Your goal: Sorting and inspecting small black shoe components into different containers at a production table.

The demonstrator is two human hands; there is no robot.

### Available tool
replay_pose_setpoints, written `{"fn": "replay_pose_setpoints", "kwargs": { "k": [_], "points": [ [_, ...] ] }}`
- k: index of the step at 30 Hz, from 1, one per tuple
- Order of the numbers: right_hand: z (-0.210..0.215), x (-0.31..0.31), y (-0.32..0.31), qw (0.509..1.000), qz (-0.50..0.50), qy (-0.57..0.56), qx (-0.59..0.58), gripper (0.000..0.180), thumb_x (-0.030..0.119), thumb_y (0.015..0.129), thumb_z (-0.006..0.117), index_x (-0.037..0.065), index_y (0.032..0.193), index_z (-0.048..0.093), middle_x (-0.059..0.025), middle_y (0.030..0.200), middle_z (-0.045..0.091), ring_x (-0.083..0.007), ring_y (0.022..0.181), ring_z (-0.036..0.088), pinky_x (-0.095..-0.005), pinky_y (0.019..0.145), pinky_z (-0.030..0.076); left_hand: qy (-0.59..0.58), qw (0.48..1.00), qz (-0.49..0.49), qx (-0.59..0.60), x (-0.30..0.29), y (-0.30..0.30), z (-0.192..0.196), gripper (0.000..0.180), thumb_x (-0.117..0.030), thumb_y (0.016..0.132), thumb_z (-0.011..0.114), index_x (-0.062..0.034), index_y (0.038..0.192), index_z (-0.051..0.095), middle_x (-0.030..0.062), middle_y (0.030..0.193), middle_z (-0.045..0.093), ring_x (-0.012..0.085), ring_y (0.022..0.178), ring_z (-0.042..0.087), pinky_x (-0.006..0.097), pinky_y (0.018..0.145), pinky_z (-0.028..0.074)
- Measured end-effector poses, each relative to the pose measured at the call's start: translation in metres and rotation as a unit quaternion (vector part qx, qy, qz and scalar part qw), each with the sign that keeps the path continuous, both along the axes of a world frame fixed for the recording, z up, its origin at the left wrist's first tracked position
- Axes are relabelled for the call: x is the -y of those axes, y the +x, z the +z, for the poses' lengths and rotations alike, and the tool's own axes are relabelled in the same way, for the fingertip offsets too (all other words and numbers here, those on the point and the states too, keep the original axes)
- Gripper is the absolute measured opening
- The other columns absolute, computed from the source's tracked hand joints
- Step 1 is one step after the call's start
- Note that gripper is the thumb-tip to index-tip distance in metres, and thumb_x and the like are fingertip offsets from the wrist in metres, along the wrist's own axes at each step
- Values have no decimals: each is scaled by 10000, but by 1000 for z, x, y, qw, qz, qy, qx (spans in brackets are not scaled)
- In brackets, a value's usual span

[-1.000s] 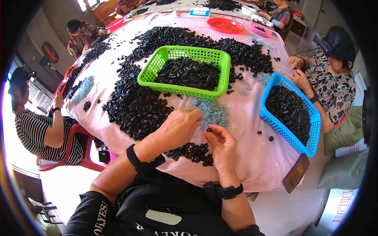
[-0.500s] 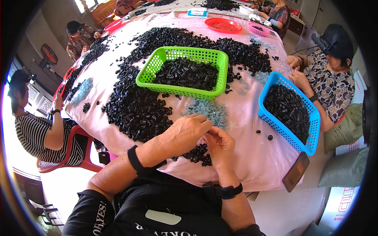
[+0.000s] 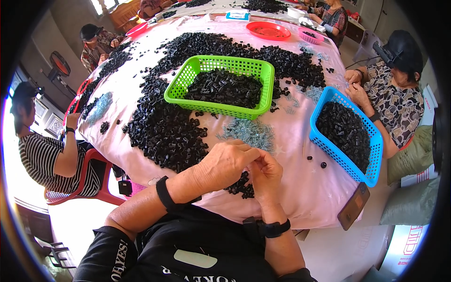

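Note:
My left hand (image 3: 224, 162) and my right hand (image 3: 266, 180) meet above the near edge of the table, fingertips pinched together. Whatever lies between the fingers is too small and hidden to make out. Just beneath them is a little heap of small black plastic pieces (image 3: 241, 187). Beyond my fingers lies a patch of tiny clear bluish pieces (image 3: 249, 134). A large pile of black pieces (image 3: 162, 134) spreads to the left of my hands. Farther back, a green basket (image 3: 213, 109) holds more black pieces.
At the right, a blue basket (image 3: 336, 163) of black pieces stands tilted near a phone (image 3: 353, 206) on the table edge. Red (image 3: 268, 31) and pink (image 3: 310, 35) dishes sit farther back on the pink cloth (image 3: 293, 188). Several people work around the table.
My joined hands have shifted very slightly toward me, still pinched together. The whole view has moved a touch. Baskets and piles stay where they were.

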State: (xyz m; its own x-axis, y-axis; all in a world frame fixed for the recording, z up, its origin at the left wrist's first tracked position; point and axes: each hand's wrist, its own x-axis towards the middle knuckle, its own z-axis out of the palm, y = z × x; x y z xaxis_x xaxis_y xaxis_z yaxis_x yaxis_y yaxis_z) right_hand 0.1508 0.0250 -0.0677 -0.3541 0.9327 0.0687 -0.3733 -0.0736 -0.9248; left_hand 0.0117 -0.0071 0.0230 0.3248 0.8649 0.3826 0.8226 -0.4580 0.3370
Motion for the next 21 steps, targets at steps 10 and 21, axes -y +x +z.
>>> {"fn": "replay_pose_setpoints", "kwargs": {
  "k": [10,21],
  "points": [
    [5,-1,3,1000,-8,-15,25,184,-19,940,651,-34,1121,677,-69,979,712,-131,844,707,-244,772,565,-117,984,118,-68,-7,-42,-4,74,-68,840,642,-25,893,670,170,805,675,386,780,665,470,683,522],
    [12,0,1,999,-7,-10,33,191,-17,952,634,-34,1141,651,-77,984,707,-153,887,721,-270,803,584,-148,978,122,-81,1,-38,-28,109,-35,772,645,5,874,637,187,867,646,401,850,648,481,747,514]
  ]
}}
